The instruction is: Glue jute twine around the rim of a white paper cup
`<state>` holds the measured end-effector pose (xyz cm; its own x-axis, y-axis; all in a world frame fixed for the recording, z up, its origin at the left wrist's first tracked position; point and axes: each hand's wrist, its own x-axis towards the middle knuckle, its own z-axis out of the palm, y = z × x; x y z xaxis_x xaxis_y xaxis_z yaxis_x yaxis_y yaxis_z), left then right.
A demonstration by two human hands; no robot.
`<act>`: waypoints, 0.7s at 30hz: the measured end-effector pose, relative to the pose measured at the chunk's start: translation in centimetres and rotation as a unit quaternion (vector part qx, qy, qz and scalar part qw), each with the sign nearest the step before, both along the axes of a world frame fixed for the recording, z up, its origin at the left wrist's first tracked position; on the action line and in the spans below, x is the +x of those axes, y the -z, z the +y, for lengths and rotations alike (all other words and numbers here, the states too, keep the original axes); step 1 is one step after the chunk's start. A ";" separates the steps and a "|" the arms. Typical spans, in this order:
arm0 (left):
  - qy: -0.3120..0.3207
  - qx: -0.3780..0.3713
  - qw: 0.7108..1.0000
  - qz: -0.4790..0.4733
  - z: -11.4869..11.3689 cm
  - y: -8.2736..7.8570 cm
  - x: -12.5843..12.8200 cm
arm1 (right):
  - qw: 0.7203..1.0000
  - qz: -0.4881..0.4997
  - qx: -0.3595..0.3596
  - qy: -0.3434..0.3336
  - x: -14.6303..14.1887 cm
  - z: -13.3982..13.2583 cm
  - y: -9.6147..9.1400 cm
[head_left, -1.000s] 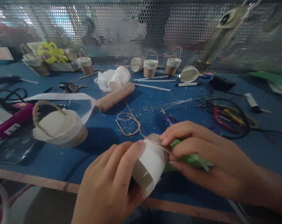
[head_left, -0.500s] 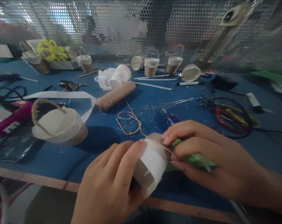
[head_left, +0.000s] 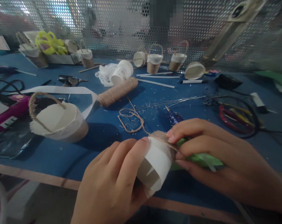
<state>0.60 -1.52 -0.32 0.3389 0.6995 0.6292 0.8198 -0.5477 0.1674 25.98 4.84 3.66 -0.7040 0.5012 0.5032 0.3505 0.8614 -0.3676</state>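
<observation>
My left hand (head_left: 117, 174) is closed around a white paper cup (head_left: 158, 157), tilted with its open mouth toward me. Brown twine (head_left: 131, 119) runs from a loose loop on the table to the cup's far end, which is wrapped in the same twine. My right hand (head_left: 208, 155) pinches the twine against that wrapped end; the exact grip is partly hidden by the fingers. Left of my hands stands a finished-looking small basket (head_left: 59, 121) with a twine handle and lace rim. A twine spool (head_left: 117, 91) lies beyond the loop.
A magenta glue gun (head_left: 11, 112) lies at the left. Several small baskets (head_left: 153, 62) and white glue sticks (head_left: 156, 82) line the back by a perforated metal screen (head_left: 122, 28). Pliers (head_left: 234, 119) and thin wires lie right. Yellow-handled scissors (head_left: 47, 43) rest in a box.
The view has shifted slightly, so things sit a little differently in the picture. Both hands keep nearly the same hold on the cup and twine.
</observation>
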 end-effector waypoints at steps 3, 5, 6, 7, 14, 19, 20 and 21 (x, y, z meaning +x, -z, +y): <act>0.000 0.001 1.000 -0.002 -0.1 0.0 -0.1 | 1.000 0.004 0.005 0.004 0.0 0.1 0.0; 0.001 -0.002 1.000 -0.003 -0.2 0.1 -0.1 | 1.000 0.006 0.003 0.007 0.0 0.1 0.0; 0.000 -0.004 1.000 -0.002 -0.2 0.1 -0.1 | 1.000 0.008 0.002 0.006 0.0 0.1 0.0; -0.001 -0.005 1.000 -0.001 -0.3 0.1 -0.2 | 1.000 0.009 0.003 0.004 0.0 0.1 0.0; 0.002 0.003 1.000 0.008 -0.1 0.0 -0.1 | 1.000 0.001 -0.001 -0.002 0.0 0.1 0.0; 0.001 0.002 1.000 0.007 -0.1 0.1 -0.2 | 1.000 0.011 -0.014 -0.006 0.0 0.2 0.1; 0.001 0.002 1.000 0.008 -0.1 0.2 -0.2 | 1.000 0.010 -0.014 -0.008 0.0 0.3 0.1; 0.001 0.003 1.000 0.010 0.0 0.2 -0.2 | 1.000 0.008 -0.014 -0.011 0.0 0.3 0.1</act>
